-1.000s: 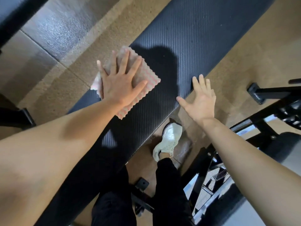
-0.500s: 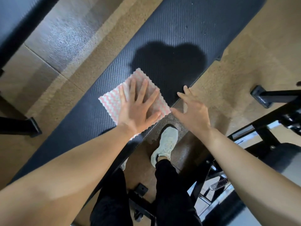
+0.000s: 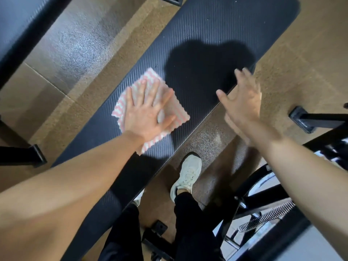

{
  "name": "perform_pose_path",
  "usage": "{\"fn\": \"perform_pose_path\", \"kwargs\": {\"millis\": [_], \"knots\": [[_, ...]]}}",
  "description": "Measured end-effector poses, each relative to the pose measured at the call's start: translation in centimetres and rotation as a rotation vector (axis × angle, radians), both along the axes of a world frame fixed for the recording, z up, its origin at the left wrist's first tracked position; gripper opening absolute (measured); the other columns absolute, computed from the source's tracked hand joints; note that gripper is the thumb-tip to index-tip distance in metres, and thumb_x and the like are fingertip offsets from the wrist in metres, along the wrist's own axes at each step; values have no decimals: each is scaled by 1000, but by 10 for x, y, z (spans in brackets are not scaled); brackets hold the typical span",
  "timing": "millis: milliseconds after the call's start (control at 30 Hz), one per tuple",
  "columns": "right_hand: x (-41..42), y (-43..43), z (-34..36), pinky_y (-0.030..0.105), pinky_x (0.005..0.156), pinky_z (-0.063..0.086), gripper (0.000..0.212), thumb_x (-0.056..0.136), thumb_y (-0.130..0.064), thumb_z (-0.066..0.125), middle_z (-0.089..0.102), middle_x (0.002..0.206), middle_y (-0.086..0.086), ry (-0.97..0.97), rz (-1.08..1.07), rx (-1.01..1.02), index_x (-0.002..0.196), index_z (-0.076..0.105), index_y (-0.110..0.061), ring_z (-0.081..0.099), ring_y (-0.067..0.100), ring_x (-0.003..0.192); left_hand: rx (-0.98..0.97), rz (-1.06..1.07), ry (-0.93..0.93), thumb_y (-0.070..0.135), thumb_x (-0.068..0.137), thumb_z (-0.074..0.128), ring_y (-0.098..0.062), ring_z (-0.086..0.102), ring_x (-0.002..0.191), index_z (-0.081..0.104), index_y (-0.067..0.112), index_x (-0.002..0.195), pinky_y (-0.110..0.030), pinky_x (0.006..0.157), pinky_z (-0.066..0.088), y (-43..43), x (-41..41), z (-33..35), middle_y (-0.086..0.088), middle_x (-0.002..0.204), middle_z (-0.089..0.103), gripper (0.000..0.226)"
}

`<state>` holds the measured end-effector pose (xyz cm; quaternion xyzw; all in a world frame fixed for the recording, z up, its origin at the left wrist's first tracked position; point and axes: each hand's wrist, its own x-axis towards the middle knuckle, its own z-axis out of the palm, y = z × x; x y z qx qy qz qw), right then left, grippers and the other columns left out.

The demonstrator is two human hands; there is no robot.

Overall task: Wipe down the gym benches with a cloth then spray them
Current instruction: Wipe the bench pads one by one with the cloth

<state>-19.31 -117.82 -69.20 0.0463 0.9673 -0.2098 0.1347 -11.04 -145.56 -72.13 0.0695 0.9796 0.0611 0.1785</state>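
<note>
1. Cloth (image 3: 179, 112), pink and white, lies flat on the black bench pad (image 3: 216, 31) under the left hand (image 3: 148, 113), whose fingers are spread and press straight down, with nothing curled round the fabric
2. Likely risk: only palm friction holds the cloth, so a fast stroke could bunch it or let it slide out from beneath the palm, leaving bare skin rubbing the pad
3. One corner pokes out on the wrist side of the pressing hand; it might fold under and shrink the area wiped
4. Right hand (image 3: 243, 104) is blurred, fingers loosely spread and holding nothing, off to the thumb side of the pressing hand by the pad's edge; whether it touches cannot be told. If it bears no weight, a long reach could upset the person's balance
5. Long stretch of pad lies beyond the fingertips and could be skipped; no spray bottle is in view
</note>
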Motion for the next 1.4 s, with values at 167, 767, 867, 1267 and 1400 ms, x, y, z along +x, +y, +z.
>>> {"fn": "perform_pose_path", "kwargs": {"millis": [167,767,867,1267,1400], "knots": [[-37,19,-5,44,126,19,96,89,-57,66,6,171,6,-35,-43,29,161,18,-16,11,30,156,-32,200,7,82,95,10,-35,-10,159,-2,50,161,-70,122,-2,-8,-66,-4,0,174,-10,75],[-56,32,4,48,102,48,99,84,-68,65,-5,170,-14,-256,21,39,161,15,-33,48,28,139,18,-73,30,79,96,25,-43,-1,158,10,39,164,-71,121,2,109,-42,-10,-9,174,0,81],[-56,34,5,48,101,48,99,83,-70,64,-4,169,-17,-272,20,39,161,15,-36,50,27,138,-1,-157,43,79,96,24,-40,1,159,12,42,164,-71,121,4,95,-53,-14,-4,174,2,78],[-71,52,13,43,99,53,92,87,-63,66,-5,166,-26,-362,84,14,160,14,-43,59,20,128,-69,47,15,85,92,9,-39,-10,158,-8,49,160,-76,119,1,72,-198,-7,-2,174,-10,79],[-76,62,17,40,98,54,83,89,-56,68,4,164,-29,-362,94,-48,157,23,-45,63,16,121,-66,66,10,82,95,9,-45,-7,157,-9,45,161,-75,119,3,89,-221,-6,-8,173,-9,79]]}}
